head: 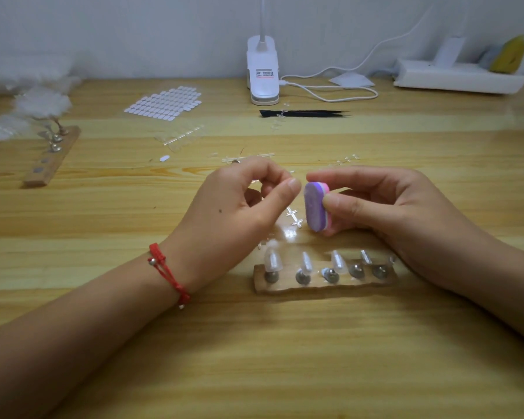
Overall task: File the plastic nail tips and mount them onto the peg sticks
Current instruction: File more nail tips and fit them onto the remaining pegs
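Observation:
My right hand (384, 207) grips a small oval filing block (313, 205), purple on its face with pink and white layers, held upright. My left hand (242, 201) is just left of it with thumb and forefinger curled together; a clear nail tip between them is too small to make out. Below both hands lies a wooden peg base (324, 285) with several metal pegs, and clear nail tips (272, 260) stand on them. Clear plastic sprue pieces (294, 217) lie on the table between hands and base.
A second wooden peg base (50, 157) sits at the left by a pile of clear plastic bags (34, 104). A sheet of adhesive tabs (164, 102), black tweezers (304, 114), a white clip lamp (263, 71) with its cable, and a white power strip (457, 75) stand farther back.

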